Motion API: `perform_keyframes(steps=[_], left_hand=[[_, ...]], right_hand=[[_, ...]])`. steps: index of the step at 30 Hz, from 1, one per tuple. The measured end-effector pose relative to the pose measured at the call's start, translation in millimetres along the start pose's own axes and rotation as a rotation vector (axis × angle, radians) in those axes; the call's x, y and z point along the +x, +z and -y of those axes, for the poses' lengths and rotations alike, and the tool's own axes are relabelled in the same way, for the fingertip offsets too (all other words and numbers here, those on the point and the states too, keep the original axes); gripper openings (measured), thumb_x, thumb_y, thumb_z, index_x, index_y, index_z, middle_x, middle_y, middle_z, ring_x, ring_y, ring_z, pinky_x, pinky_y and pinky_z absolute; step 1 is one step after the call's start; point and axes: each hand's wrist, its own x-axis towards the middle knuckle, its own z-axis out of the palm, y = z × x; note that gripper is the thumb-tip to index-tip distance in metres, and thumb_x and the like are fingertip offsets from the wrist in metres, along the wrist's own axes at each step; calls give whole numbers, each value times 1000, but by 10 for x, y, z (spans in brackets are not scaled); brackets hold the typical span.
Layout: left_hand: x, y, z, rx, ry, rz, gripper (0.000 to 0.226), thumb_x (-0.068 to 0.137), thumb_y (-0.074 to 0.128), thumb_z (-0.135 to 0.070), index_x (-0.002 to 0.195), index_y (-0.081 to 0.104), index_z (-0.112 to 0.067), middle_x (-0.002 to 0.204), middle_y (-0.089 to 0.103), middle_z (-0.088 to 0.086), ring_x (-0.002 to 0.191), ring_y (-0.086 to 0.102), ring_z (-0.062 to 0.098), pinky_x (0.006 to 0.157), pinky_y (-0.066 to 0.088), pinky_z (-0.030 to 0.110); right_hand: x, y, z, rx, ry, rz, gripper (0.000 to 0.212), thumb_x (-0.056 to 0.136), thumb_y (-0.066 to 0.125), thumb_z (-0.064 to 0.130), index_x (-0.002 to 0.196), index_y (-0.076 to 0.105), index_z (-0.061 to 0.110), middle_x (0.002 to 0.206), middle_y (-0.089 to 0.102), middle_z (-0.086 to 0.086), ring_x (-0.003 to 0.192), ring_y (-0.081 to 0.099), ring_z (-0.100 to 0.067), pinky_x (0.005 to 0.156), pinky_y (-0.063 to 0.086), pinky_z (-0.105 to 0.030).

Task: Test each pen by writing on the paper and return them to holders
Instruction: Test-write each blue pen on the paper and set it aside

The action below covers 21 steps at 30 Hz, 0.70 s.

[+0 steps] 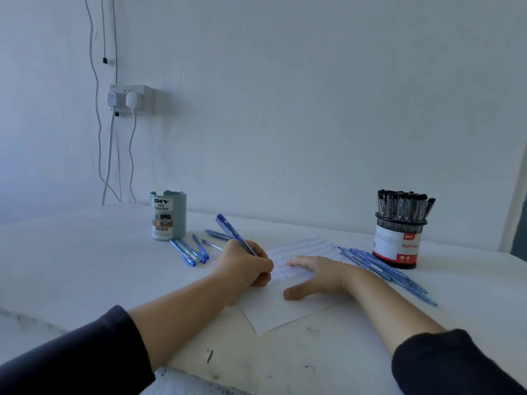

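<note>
White wall fills most of what we see from the head camera, with a socket (132,98) and hanging cables at the upper left. Below it runs our white table (71,260), scuffed near the front edge. Our left hand (245,267) curls round a blue pen (234,232), fingers and thumb pinching its lower end, the barrel leaning back toward the wall and the tip hidden behind the fingers at the paper (285,309). Our right hand (319,276) lies flat on that sheet, fingers straight and spread, thumb stretched toward us. Rows of small marks cover the far half of the sheet.

A pale green desk organizer (168,215) stands at the back left, and a few loose blue pens (189,252) lie just beside its base. To the right, a row of blue pens (399,276) lies near our right wrist. Behind them stands a black mesh holder (399,240), packed with upright black-capped pens (405,205).
</note>
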Motion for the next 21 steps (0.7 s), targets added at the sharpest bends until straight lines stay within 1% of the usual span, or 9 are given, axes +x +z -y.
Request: perform_keyframes(steps=[3, 6, 8, 10, 13, 15, 16, 19, 21], left_hand=[[7, 6, 4, 6, -12, -3, 6, 75, 64, 7, 75, 63, 1, 61, 64, 14, 59, 63, 23, 59, 57, 27], [-5, 16, -1, 28, 1, -6, 4, 75, 64, 6, 77, 64, 3, 60, 64, 14, 58, 62, 23, 56, 56, 26], [-18, 21, -7, 51, 9, -11, 6, 75, 64, 5, 81, 65, 6, 62, 65, 15, 56, 61, 22, 53, 56, 25], [-19, 24, -10, 63, 13, -13, 4, 76, 62, 4, 80, 64, 4, 61, 64, 15, 56, 62, 22, 52, 55, 24], [-25, 21, -18, 74, 23, -26, 8, 75, 59, 6, 74, 59, -2, 55, 62, 12, 51, 60, 20, 48, 53, 23], [-35, 15, -21, 85, 22, -39, 11, 74, 59, 7, 72, 57, -4, 52, 60, 11, 44, 57, 16, 43, 48, 19], [-37, 11, -20, 90, 21, -46, 11, 73, 59, 6, 71, 56, -4, 50, 59, 10, 42, 56, 15, 41, 45, 18], [-34, 14, -17, 117, 23, -56, 11, 72, 60, 5, 68, 57, -5, 47, 58, 8, 42, 55, 15, 42, 46, 18], [-32, 22, -8, 133, 31, -61, 12, 71, 60, 5, 66, 56, -6, 49, 58, 9, 43, 56, 17, 45, 49, 20]], right_hand=[[-3, 3, 1, 24, -6, 5, 92, 65, 75, 61, 144, 32, 40, 156, 22, 12, 143, 22, -13, 118, 15, -40], [-11, 4, -6, 29, -2, 7, 102, 53, 75, 67, 143, 34, 42, 156, 23, 12, 142, 23, -13, 118, 17, -39], [-4, 6, -13, 36, -6, 8, 102, 52, 75, 66, 143, 34, 41, 155, 23, 12, 142, 24, -13, 118, 18, -39], [2, 7, -27, 43, -6, 5, 104, 50, 74, 67, 143, 35, 41, 155, 24, 12, 142, 24, -13, 118, 18, -39], [19, 11, -32, 45, -2, 4, 107, 46, 73, 69, 142, 35, 41, 154, 26, 12, 141, 25, -12, 117, 18, -38], [18, 11, -29, 41, -2, 6, 114, 39, 70, 73, 142, 35, 41, 154, 27, 13, 141, 26, -12, 117, 19, -38], [18, 9, -29, 36, -1, 7, 115, 38, 70, 73, 142, 35, 41, 154, 27, 13, 141, 26, -12, 117, 20, -38], [20, 0, -38, 46, -15, 9, 100, 54, 75, 65, 143, 35, 40, 154, 27, 12, 141, 26, -12, 117, 20, -38], [21, 1, -42, 45, -21, 16, 99, 56, 74, 63, 143, 35, 39, 154, 27, 11, 141, 26, -13, 117, 19, -38]])
